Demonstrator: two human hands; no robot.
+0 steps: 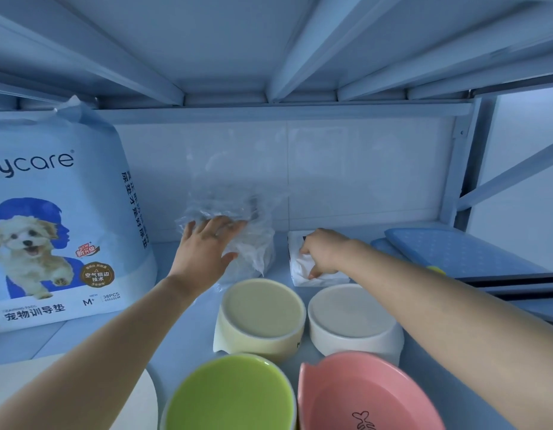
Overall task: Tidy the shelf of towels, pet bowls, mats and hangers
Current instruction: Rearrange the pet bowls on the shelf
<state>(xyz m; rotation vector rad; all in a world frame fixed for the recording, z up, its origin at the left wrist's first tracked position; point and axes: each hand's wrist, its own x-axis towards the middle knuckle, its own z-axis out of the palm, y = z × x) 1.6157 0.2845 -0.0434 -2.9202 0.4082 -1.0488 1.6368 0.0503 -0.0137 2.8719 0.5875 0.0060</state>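
Shelf: pale blue metal shelf (83, 339) under a ribbed upper board, with a white tiled wall (362, 169) behind.
Left hand: left hand (207, 246) reaching to the far centre, laid on the near left face of the clear-wrapped bundle (256, 243). Fingers (225, 225) straight and spread apart over the crinkled top; thumb (230, 257) apart from them, lower on the wrap.
Clear-wrapped bundle: upright at the far centre, close to the wall, mostly right of and behind the fingers. Contents too blurred to name.
Right hand: right hand (323, 252) just right of the bundle, palm down on the white packet (303, 274). Fingers curled together, thumb (314, 274) on the near side, soft wrapper bunched and pinched between them.
White packet: flat on the board under the curled fingers, left edge and near end showing past them. Separated from the bundle by a narrow strip of board.
Bowls: cream bowl (261, 311) and white bowl (352, 318) side by side, near of both packs, between the forearms. Green bowl (231, 395) and pink bowl (362, 395) nearest, the pink one bearing a fishbone mark.
Left side: training-pad pack (61, 212), upright, with a puppy printed on the front.
Right side: blue mats (455, 252) stacked flat, right of the right forearm.
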